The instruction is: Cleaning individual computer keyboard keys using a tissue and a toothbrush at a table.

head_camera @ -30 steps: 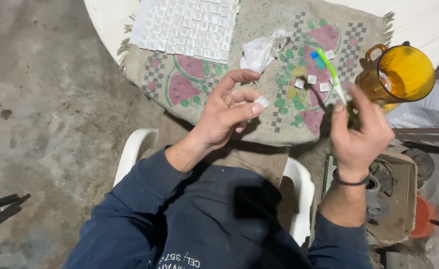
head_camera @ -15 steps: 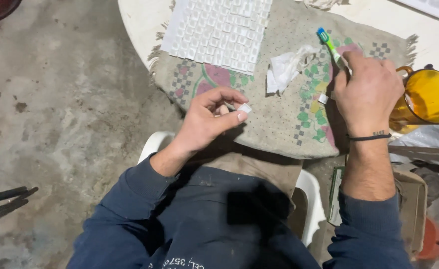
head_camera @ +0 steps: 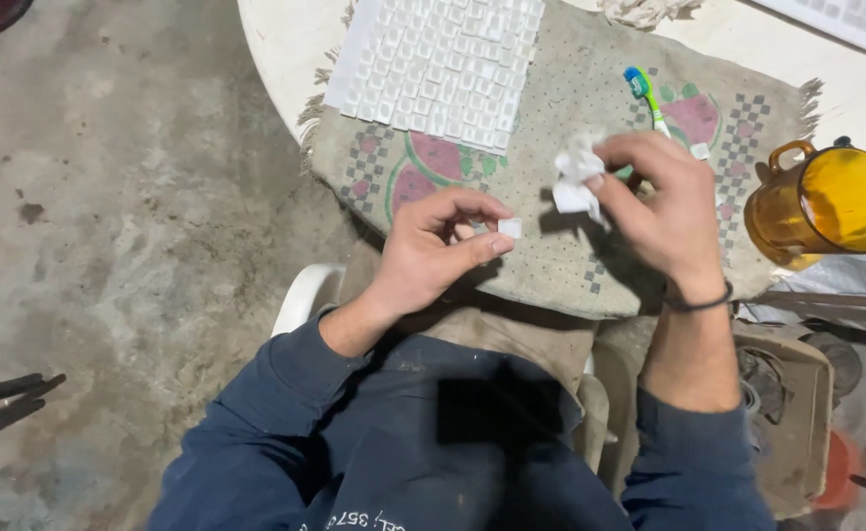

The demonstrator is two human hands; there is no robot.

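Gripping crumpled tissue [head_camera: 576,177] now, right hand [head_camera: 664,211]; toothbrush [head_camera: 646,95] released onto mat.

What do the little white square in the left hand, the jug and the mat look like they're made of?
Small white square, pinched in the left hand: looks like ceramic or stone tile, matte, crisp edges. Jug: amber glass or clear plastic, glossy and see-through. Mat: woven fabric, fringed edges, printed fruit pattern.

Left hand [head_camera: 433,251] pinches small tile [head_camera: 510,228] (right hand [head_camera: 661,202] grips tissue [head_camera: 577,179]).
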